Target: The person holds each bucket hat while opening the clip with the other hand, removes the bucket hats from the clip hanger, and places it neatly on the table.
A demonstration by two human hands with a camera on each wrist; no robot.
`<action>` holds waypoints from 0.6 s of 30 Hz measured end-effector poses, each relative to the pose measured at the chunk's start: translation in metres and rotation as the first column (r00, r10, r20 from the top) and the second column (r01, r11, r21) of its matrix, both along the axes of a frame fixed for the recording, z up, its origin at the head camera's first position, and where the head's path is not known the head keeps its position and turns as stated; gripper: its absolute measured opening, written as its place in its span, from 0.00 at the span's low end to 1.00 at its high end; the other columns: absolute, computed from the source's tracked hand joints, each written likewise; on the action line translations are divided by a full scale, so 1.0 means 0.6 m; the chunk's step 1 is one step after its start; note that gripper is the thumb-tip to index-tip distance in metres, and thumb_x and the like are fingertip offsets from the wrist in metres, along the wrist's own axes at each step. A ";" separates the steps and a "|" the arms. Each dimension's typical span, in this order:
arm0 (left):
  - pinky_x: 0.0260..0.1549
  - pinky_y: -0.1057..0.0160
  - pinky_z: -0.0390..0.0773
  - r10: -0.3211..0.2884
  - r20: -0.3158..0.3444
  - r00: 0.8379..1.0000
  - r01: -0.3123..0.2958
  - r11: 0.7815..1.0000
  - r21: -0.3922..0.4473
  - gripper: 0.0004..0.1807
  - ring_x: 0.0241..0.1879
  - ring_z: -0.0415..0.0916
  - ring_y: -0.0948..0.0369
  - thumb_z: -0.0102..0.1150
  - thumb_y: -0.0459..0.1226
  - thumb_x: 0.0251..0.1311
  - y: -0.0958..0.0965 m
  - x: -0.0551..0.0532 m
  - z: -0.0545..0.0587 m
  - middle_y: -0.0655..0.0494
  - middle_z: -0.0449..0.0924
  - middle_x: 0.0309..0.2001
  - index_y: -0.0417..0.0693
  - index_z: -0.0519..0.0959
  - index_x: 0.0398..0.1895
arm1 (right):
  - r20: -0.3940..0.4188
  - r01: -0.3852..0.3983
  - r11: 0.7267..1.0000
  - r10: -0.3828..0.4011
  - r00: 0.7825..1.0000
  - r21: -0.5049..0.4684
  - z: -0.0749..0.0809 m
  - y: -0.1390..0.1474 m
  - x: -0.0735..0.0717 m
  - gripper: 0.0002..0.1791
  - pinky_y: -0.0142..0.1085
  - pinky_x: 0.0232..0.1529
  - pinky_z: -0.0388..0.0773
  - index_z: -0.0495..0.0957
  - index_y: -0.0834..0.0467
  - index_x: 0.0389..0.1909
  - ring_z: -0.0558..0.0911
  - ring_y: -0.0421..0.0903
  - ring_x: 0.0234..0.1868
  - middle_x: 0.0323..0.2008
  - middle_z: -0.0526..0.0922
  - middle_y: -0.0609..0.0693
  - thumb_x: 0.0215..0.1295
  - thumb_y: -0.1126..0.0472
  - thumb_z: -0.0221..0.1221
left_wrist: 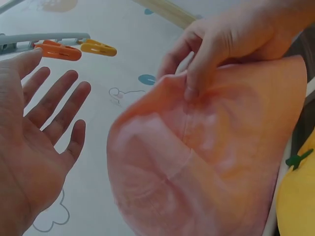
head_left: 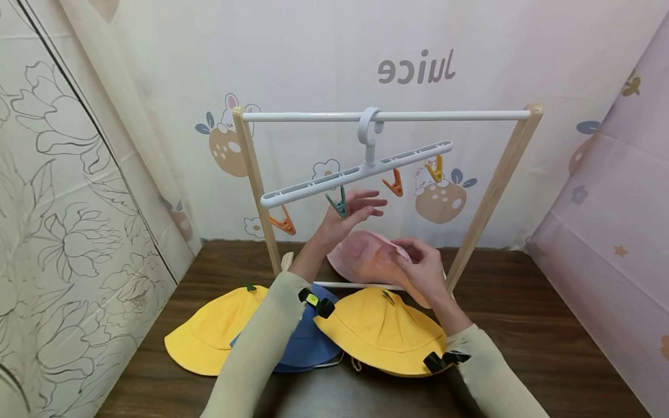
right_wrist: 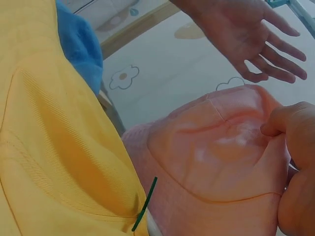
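A pink bucket hat (head_left: 360, 255) is pinched at its edge by my right hand (head_left: 425, 270), between thumb and fingers, beneath the hanger. The fabric sags in soft folds in both wrist views, where the pink hat (left_wrist: 197, 147) shows large. My left hand (head_left: 355, 212), fingers spread, is raised empty beside the teal clip (head_left: 338, 203) under the hanger. In the left wrist view, the left hand (left_wrist: 39, 128) is palm up near an orange clip (left_wrist: 59, 50) and a yellow clip (left_wrist: 98, 47). The white hanger (head_left: 360, 173) tilts, its left end lower and nearer.
The hanger hooks over the white rail (head_left: 444, 116) of a wooden-legged rack. Two yellow hats (head_left: 209, 331) (head_left: 384, 331) and a blue hat (head_left: 308, 342) lie on the dark wooden table (head_left: 549, 348) in front. Another orange clip (head_left: 284, 222) hangs at the hanger's left end. Patterned curtains surround the table.
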State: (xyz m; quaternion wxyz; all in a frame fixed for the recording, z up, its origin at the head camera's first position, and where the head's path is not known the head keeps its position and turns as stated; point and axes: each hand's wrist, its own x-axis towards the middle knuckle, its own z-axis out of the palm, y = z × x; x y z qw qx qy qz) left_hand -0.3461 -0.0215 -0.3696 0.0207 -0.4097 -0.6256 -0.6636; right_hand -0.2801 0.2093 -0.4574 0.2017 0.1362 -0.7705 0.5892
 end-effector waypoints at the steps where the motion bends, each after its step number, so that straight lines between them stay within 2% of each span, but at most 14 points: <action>1: 0.69 0.53 0.88 -0.002 -0.014 1.000 0.002 1.000 -0.011 0.23 0.66 0.81 0.22 0.52 0.20 0.80 -0.002 0.002 -0.004 0.18 0.79 0.68 0.22 0.69 0.75 | -0.003 0.000 1.000 0.000 1.000 -0.003 0.001 0.001 0.002 0.12 0.22 0.36 0.82 0.90 0.66 0.55 0.84 0.32 0.34 0.40 0.90 0.36 0.73 0.70 0.72; 4: 0.70 0.43 0.87 0.001 -0.040 0.999 -0.003 0.999 -0.043 0.23 0.67 0.81 0.24 0.53 0.18 0.78 -0.010 0.010 -0.014 0.18 0.80 0.68 0.21 0.70 0.73 | -0.001 0.002 1.000 -0.002 1.000 -0.006 0.005 0.005 0.012 0.13 0.21 0.39 0.83 0.89 0.68 0.55 0.85 0.30 0.37 0.41 0.90 0.36 0.73 0.70 0.72; 7: 0.70 0.44 0.87 0.041 -0.040 0.998 -0.045 0.993 -0.109 0.23 0.68 0.83 0.29 0.56 0.21 0.79 -0.019 0.016 -0.023 0.22 0.82 0.67 0.24 0.73 0.73 | -0.006 -0.002 0.999 0.001 1.000 -0.032 0.012 0.009 0.023 0.12 0.21 0.40 0.84 0.89 0.69 0.55 0.87 0.30 0.38 0.41 0.91 0.35 0.73 0.71 0.71; 11: 0.71 0.50 0.87 0.120 -0.046 0.992 -0.127 0.970 -0.207 0.22 0.69 0.86 0.37 0.59 0.27 0.80 -0.034 0.023 -0.032 0.30 0.86 0.68 0.32 0.78 0.73 | -0.044 -0.007 0.999 0.005 0.999 -0.041 0.023 0.015 0.035 0.12 0.20 0.40 0.84 0.88 0.70 0.54 0.87 0.29 0.38 0.40 0.90 0.31 0.73 0.73 0.71; 18: 0.73 0.43 0.85 0.177 -0.063 0.982 -0.187 0.940 -0.285 0.22 0.70 0.86 0.40 0.60 0.32 0.81 -0.061 0.033 -0.043 0.37 0.87 0.69 0.37 0.80 0.74 | -0.074 0.007 1.000 -0.009 0.997 -0.027 0.034 0.025 0.054 0.11 0.20 0.34 0.79 0.89 0.69 0.53 0.83 0.29 0.34 0.39 0.90 0.30 0.73 0.74 0.69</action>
